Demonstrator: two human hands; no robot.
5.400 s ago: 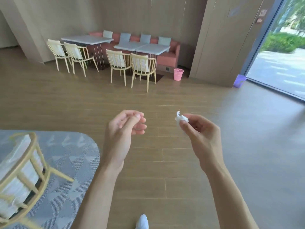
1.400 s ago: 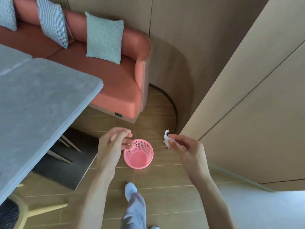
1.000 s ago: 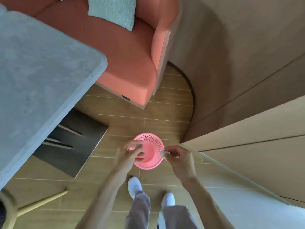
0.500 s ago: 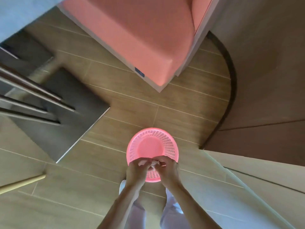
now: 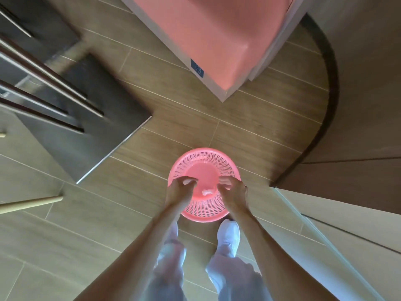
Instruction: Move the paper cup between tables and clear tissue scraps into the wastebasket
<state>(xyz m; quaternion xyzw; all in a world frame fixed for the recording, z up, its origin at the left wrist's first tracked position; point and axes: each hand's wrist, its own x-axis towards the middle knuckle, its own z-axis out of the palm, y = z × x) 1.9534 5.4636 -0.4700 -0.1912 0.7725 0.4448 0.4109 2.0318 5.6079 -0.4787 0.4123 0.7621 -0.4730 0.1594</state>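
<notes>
A pink mesh wastebasket stands on the wooden floor right below me. A small white tissue scrap lies on its pink bottom, between my two hands and apart from both. My left hand hovers over the basket's left rim with fingers loosely curled and nothing in them. My right hand hovers over the right rim, fingers loosely bent and free of anything. No paper cup is in view.
A coral sofa corner juts in at the top. A dark table base with metal legs sits at the left, and a chair leg beside it. A curved wooden wall closes the right. My white shoes stand just behind the basket.
I walked across the room to the basket with the scrap pinched in my right hand. My hands met over the basket, then parted, and the scrap now lies inside it.
</notes>
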